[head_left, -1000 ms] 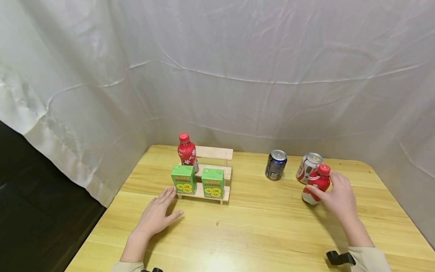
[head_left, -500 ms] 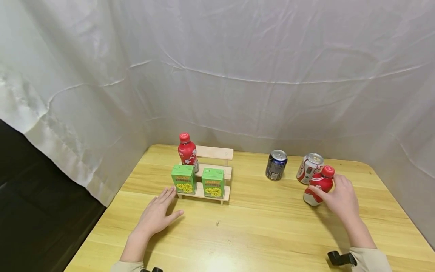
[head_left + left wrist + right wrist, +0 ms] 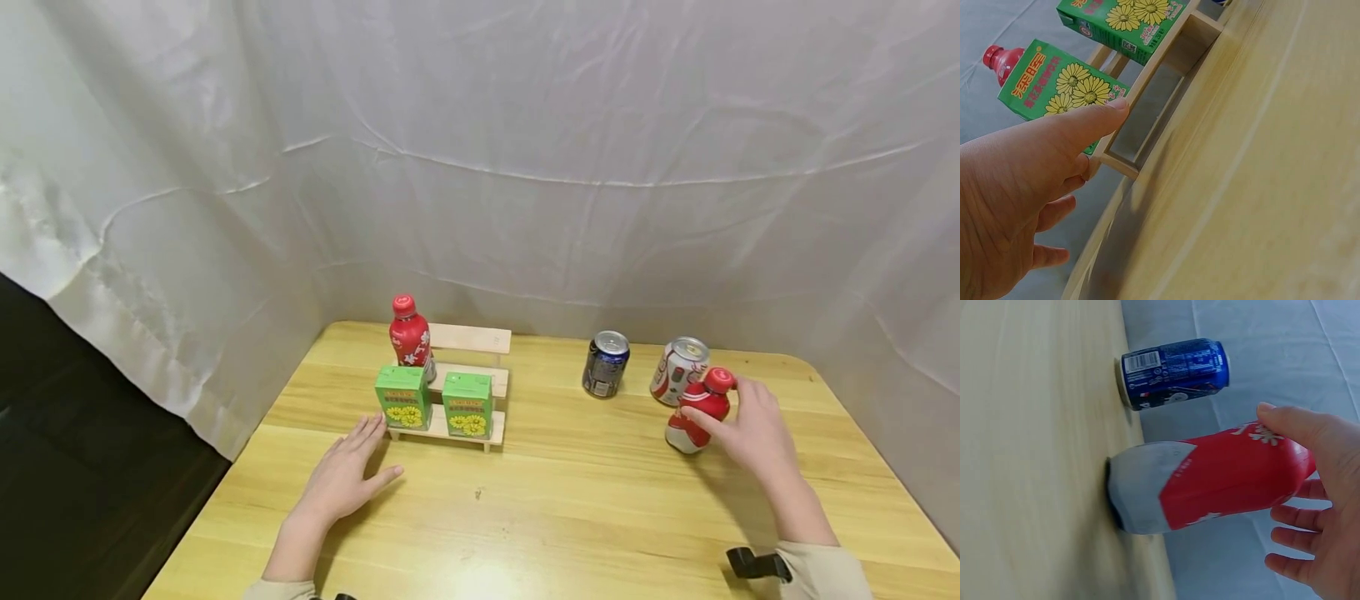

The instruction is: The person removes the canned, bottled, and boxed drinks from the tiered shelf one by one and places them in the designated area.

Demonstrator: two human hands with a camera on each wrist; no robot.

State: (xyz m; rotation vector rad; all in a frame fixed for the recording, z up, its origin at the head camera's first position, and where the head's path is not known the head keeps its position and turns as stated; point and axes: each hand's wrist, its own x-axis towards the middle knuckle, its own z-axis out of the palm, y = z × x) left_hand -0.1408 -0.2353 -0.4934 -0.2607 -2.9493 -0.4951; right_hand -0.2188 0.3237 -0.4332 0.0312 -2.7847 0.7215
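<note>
My right hand (image 3: 759,429) holds a red and white plastic bottle (image 3: 698,414) by its upper part, thumb on the near left side. In the right wrist view the bottle's white base (image 3: 1141,487) is right at the tabletop. My left hand (image 3: 341,475) lies with fingers extended beside a small wooden tiered rack (image 3: 491,427), fingertips at its left front corner. Two green drink cartons (image 3: 403,400) with yellow flowers stand on the rack's lowest step. Behind the left carton, a second red bottle (image 3: 410,336) stands on a higher step.
A dark blue can (image 3: 605,364) stands on the wooden table (image 3: 562,500) between the rack and the held bottle. Just behind that bottle is a white and red can (image 3: 678,372). Pale curtains (image 3: 525,208) hang around the table's back and sides.
The right hand and its bottle have shifted slightly right and nearer, the cap leaning a little more to the right. My left hand stays in place beside the rack.
</note>
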